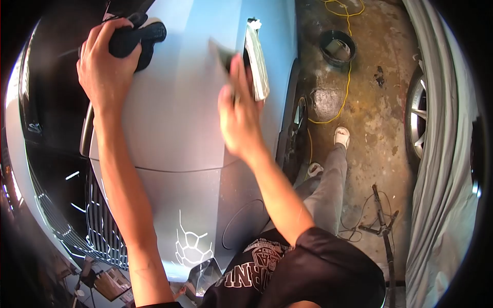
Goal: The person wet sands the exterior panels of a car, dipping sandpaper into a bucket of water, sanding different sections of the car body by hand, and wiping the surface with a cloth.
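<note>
- Panel (169,113): located beneath the left hand (104,69) and the right hand (240,113); no boundary between finished and unfinished areas can be identified, so the extent remaining cannot be judged.
- Pale handle (259,64): positioned just beside the extended right fingers (238,72).
- Black tool (131,41): grasped in the left hand.
- Dark shape (221,51): blurred near the right fingers; whether it is gripped cannot be told.
</note>
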A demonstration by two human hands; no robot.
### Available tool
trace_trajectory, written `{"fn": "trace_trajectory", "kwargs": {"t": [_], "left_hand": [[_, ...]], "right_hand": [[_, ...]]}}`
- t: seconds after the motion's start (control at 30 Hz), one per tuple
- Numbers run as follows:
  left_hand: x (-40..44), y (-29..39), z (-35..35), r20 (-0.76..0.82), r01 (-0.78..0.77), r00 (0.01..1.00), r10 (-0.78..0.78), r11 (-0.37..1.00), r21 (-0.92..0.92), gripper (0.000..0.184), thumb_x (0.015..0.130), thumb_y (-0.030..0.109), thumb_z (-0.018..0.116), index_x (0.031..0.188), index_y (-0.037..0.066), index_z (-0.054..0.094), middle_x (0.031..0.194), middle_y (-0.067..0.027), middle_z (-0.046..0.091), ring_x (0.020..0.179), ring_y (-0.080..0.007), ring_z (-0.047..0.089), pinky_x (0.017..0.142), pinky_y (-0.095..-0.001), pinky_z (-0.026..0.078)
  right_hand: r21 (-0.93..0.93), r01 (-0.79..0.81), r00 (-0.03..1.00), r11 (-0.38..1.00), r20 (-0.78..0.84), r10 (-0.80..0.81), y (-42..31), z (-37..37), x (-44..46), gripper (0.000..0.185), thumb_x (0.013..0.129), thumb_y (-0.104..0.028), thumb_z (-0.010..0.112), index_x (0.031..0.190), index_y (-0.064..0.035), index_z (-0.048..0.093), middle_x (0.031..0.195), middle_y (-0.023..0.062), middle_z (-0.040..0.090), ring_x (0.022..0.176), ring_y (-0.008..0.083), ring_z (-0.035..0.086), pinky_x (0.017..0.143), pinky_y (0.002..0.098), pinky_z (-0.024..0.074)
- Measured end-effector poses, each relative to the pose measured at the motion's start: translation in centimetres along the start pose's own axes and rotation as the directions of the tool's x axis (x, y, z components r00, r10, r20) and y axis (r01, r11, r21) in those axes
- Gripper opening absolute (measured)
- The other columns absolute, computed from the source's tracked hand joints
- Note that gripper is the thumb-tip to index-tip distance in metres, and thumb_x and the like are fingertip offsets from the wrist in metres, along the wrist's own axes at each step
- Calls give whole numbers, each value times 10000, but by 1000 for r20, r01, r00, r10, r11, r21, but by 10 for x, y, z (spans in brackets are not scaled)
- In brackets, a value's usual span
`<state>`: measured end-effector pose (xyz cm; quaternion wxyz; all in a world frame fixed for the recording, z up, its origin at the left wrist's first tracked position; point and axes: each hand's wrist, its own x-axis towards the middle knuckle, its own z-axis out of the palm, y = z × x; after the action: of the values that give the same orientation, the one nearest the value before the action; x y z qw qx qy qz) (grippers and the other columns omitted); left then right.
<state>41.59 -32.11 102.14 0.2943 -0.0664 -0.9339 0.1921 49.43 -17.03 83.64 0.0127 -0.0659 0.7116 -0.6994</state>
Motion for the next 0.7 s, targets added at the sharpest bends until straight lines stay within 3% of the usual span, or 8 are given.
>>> {"fn": "trace_trajectory", "kwargs": {"t": [0.03,0.07,0.13,0.2,0.23,0.47,0.6,0.7], "left_hand": [[0,-1,0,-33,-35,999,35,999,-14,329,761,216,787,1079,225,704,1104,38,688,1041,-251,667,896,-384,532],[0,-1,0,-34,-30,999,29,1000,-11,329,761,216,787,1079,225,704,1104,38,688,1041,-251,667,896,-384,532],[2,-1,0,2,-9,1000,9,1000,-5,324,765,216,783,1078,234,703,1109,40,686,1058,-254,659,900,-389,531],[4,2,0,-10,4,1000,-4,1000,-30,330,748,207,781,1067,241,704,1092,49,684,1051,-246,653,909,-394,515],[3,3,1,-14,25,1000,-26,998,-50,337,730,199,779,1055,248,705,1076,57,681,1044,-238,647,918,-398,499],[5,-2,3,33,5,999,-5,1000,9,323,786,243,770,1099,252,693,1119,50,682,1060,-251,655,894,-401,535],[6,0,3,35,21,999,-20,1000,-17,327,787,265,772,1103,263,690,1114,48,681,1064,-249,654,894,-407,536],[6,-7,6,29,-24,999,23,999,43,330,793,279,768,1112,275,685,1122,54,681,1079,-247,651,896,-413,536]], "right_hand": [[256,18,1000,966,-29,-11,3,0,27,683,1090,-405,308,1561,76,191,1649,261,145,1526,400,172,1226,496,159],[230,44,998,972,-61,-31,3,5,41,708,1085,-418,328,1541,109,200,1630,308,139,1515,429,161,1233,397,183],[287,22,998,958,-55,-7,-1,2,28,686,1087,-406,317,1561,73,190,1651,257,142,1523,418,164,1219,518,174],[-32,-55,996,998,66,57,-8,-6,-27,667,1083,-387,317,1596,6,150,1675,190,132,1527,431,157,1163,665,147],[-48,-22,994,999,103,27,-7,-10,-56,670,1074,-374,338,1620,-61,109,1690,140,117,1527,450,149,1100,753,118],[-52,69,996,996,62,-65,8,-9,-17,661,1074,-382,351,1616,-73,136,1696,115,107,1518,455,168,1138,709,106],[-158,127,972,979,216,-91,4,-17,-104,668,1056,-381,372,1624,-105,155,1703,99,78,1541,440,90,1109,760,73],[-133,75,986,988,160,-53,5,-21,-42,652,1073,-407,343,1614,-89,169,1698,99,103,1515,459,169,1129,745,86]]}}
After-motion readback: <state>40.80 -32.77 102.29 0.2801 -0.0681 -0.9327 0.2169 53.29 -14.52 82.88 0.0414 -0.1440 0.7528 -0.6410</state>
